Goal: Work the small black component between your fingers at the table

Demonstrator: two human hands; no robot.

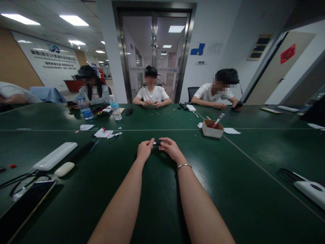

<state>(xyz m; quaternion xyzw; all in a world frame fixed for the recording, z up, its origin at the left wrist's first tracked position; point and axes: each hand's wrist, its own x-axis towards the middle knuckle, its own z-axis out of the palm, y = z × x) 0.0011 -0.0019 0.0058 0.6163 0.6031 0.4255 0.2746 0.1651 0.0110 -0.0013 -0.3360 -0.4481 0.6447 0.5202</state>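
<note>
Between my two hands is a small black stick with a silver end (pixel 157 142), held just above the green table (pixel 162 189); it may be a USB stick, but it is too small to be sure. My left hand (pixel 144 150) pinches the silver end between thumb and fingers. On the black end, the fingers of my right hand (pixel 172 149) are closed, hiding part of it. A silver bangle (pixel 184 166) circles my right wrist.
Left lie a white power bank (pixel 56 156), a white oval case (pixel 64 169), cables and a phone (pixel 27 210). Torn paper (pixel 103 133) and bottles (pixel 115 107) are beyond. A small cardboard box (pixel 212 130) stands right. Several people sit across the table.
</note>
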